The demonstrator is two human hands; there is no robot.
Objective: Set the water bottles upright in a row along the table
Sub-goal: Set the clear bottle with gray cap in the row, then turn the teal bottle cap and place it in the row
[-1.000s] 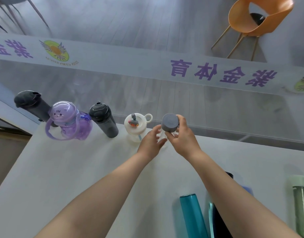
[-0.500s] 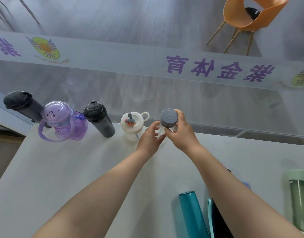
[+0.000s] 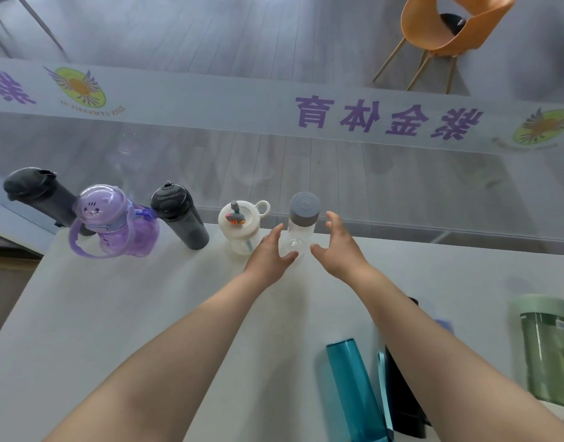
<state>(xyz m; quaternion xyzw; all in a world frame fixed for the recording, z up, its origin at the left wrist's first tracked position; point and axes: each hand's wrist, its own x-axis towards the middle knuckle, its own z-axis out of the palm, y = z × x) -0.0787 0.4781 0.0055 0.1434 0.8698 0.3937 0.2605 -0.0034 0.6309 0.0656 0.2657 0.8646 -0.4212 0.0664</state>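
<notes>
Where the white surface meets the glass wall, five bottles stand upright in a row: a dark bottle, a purple bottle, a black bottle, a white cup and a clear bottle. The left hand and right hand flank the clear bottle, fingers spread, seemingly just off it. A teal bottle lies nearer, a green bottle at right.

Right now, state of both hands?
Left hand: open, fingers spread, holding nothing, beside the clear plastic bottle with the grey screw cap.
Right hand: open, holding nothing, on the bottle's other side.
</notes>
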